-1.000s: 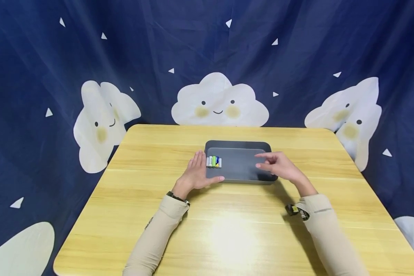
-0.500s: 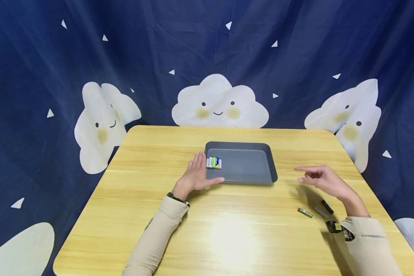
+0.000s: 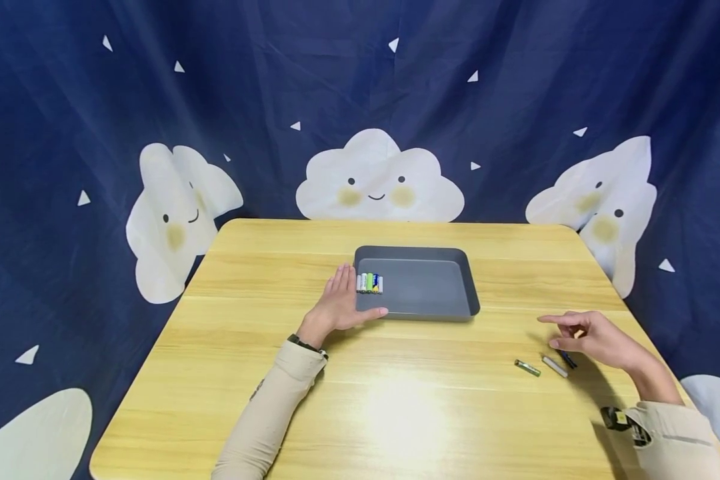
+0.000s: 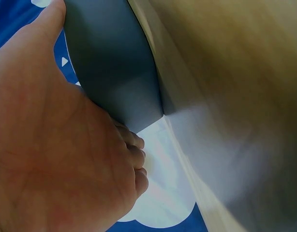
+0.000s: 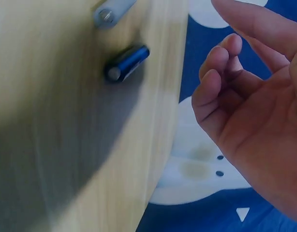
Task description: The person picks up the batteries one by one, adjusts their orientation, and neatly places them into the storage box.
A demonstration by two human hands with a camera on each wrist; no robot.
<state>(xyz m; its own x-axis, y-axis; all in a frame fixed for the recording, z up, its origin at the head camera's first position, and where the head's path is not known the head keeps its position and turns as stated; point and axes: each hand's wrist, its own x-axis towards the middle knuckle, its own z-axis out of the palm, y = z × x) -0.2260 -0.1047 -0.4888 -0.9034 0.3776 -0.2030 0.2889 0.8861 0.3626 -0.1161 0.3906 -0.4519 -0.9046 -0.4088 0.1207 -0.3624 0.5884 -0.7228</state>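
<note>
My left hand [image 3: 339, 303] rests against the left end of a dark grey tray [image 3: 420, 312], fingers straight along its side and thumb along the front rim. Several batteries [image 3: 369, 284] stand side by side in a row inside the tray's left end. Three loose batteries lie on the table to the right: a green one [image 3: 527, 368], a whitish one [image 3: 555, 366] and a dark blue one [image 3: 567, 359], partly hidden by my right hand [image 3: 594, 339]. That hand hovers above them, fingers loosely bent and holding nothing. The right wrist view shows the blue battery [image 5: 126, 63] apart from the fingers.
The wooden table [image 3: 264, 393] carries the tray and batteries. A dark blue curtain [image 3: 360, 67] with white clouds hangs behind and along the sides. Each wrist wears a black band, the right one [image 3: 627, 423] with a small camera.
My right hand has moved from above the tray's right end out to the right and nearer, over the loose batteries. The left hand and tray stay in place.
</note>
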